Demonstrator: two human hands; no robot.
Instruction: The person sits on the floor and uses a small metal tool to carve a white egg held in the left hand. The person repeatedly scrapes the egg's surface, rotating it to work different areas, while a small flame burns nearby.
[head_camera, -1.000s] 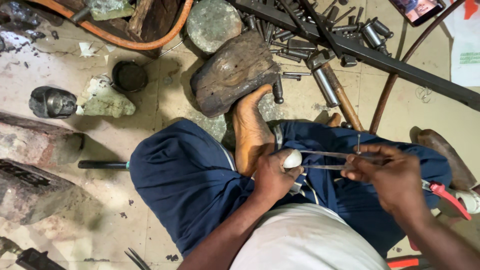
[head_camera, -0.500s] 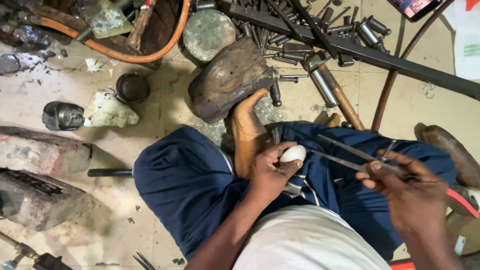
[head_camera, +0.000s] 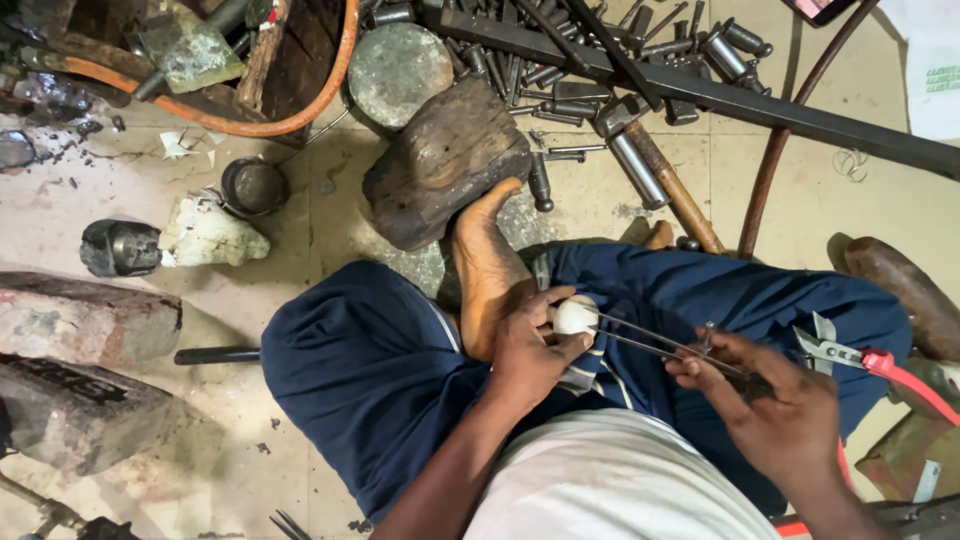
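Person seated on the floor, legs crossed in blue trousers (head_camera: 380, 390). Left hand (head_camera: 530, 345) curled around a small white rounded piece (head_camera: 574, 314), held over the lap just beside the bare foot (head_camera: 488, 270). Right hand (head_camera: 775, 405) pinched closed on a thin metal two-pronged tool (head_camera: 650, 340), its tips touching the white piece. Red-handled cutters (head_camera: 850, 355) lie on the right knee. Dark wooden block (head_camera: 445, 160) sits at the toes.

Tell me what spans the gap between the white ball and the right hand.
In the head view, two thin metal rods run from the white ball, held by the left hand, to the right hand, over the blue trousers.
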